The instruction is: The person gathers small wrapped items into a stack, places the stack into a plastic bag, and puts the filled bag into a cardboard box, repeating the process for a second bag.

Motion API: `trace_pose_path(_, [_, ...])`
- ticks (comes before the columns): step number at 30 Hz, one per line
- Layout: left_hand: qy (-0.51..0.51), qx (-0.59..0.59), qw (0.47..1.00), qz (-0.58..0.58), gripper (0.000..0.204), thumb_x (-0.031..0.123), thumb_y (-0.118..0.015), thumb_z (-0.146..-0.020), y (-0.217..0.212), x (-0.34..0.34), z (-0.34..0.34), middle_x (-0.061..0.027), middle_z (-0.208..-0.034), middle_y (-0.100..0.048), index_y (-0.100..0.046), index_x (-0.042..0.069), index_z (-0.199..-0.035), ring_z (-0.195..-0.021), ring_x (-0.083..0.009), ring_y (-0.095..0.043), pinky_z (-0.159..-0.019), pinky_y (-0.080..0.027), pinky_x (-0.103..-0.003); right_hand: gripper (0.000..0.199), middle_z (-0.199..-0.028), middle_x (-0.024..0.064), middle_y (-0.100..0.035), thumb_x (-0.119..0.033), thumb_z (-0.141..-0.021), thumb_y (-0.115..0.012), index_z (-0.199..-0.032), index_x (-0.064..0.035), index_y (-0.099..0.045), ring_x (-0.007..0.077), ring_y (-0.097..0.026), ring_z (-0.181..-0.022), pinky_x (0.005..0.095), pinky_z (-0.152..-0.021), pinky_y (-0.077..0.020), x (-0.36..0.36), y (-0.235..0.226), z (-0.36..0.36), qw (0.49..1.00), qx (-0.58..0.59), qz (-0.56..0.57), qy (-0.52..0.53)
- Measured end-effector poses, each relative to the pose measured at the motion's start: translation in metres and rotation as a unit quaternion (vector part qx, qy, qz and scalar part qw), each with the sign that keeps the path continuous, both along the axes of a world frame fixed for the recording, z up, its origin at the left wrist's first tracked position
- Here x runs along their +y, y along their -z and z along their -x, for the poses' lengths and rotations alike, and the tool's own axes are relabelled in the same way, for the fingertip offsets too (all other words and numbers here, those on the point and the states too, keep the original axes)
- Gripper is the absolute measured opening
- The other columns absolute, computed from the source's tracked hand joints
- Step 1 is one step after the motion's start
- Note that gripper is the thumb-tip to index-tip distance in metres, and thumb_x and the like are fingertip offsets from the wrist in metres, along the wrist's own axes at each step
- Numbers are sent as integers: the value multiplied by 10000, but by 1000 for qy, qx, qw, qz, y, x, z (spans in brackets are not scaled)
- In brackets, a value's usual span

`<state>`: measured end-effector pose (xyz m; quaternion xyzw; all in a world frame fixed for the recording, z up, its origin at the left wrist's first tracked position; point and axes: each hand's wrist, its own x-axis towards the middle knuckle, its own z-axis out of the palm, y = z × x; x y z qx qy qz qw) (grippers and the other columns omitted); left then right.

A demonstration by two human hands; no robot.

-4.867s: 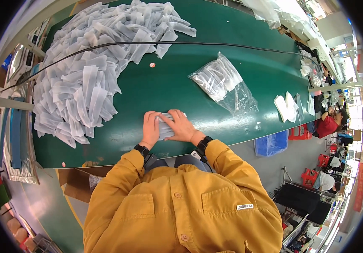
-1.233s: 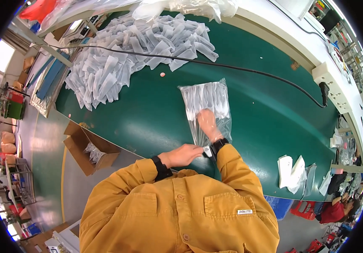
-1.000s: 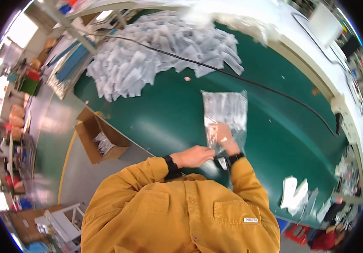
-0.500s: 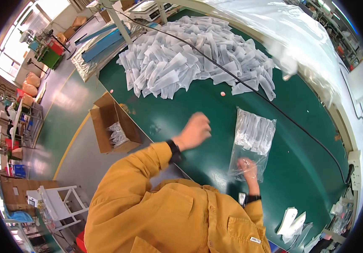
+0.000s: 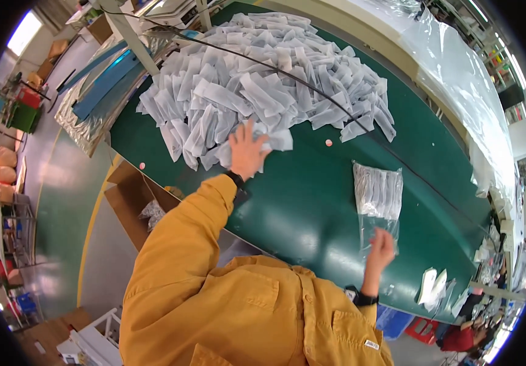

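A heap of frosted white, strip-shaped packets (image 5: 214, 91) covers the far part of the green table. My left hand (image 5: 247, 152) reaches to the heap's near edge, its fingers spread over a few packets and not closed round them. To the right lies a clear plastic bag (image 5: 379, 192) with a row of similar packets in its far half; its near end is loose and see-through. Over that loose end is my right hand (image 5: 382, 245), fingers curled together. Whether it pinches the film is too unclear to see.
A black cable (image 5: 311, 91) runs over the heap and table. Left of the table stands an open cardboard box (image 5: 130, 204) with clear bags inside. White pieces (image 5: 432, 285) lie at the near right. Clear sheeting (image 5: 452, 79) hangs along the right side.
My left hand has moved away from me onto the heap, and its fingers have spread. My right hand has shifted slightly right at the bag's loose end. The whole view has turned a little.
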<state>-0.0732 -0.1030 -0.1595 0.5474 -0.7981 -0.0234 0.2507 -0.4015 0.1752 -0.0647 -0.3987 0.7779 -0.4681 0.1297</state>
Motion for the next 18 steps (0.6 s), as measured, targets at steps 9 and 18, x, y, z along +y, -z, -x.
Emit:
trace_pose_path(9, [174, 108, 978, 37, 505, 140, -753, -750, -12, 28, 22, -153, -1244, -485, -507, 67, -1186, -1185, -333, -484, -1012, -330, -596, 203, -836, 79, -688, -162, -893, -660, -1010, 4, -661, 139, -648, -683, 265, -637, -518, -126, 68, -147, 944, -167, -117, -261])
trace_pose_path(18, [185, 703, 620, -295, 182, 118, -556, -973, -69, 92, 18, -129, -1125, -577, -494, 7, -1103, -1005, -181, -631, -840, -518, -340, 382, -857, 158, -675, -253, -809, -746, -1033, 34, -630, 222, -654, -735, 334, -689, -509, -151, 40, -173, 920, -55, -127, -368])
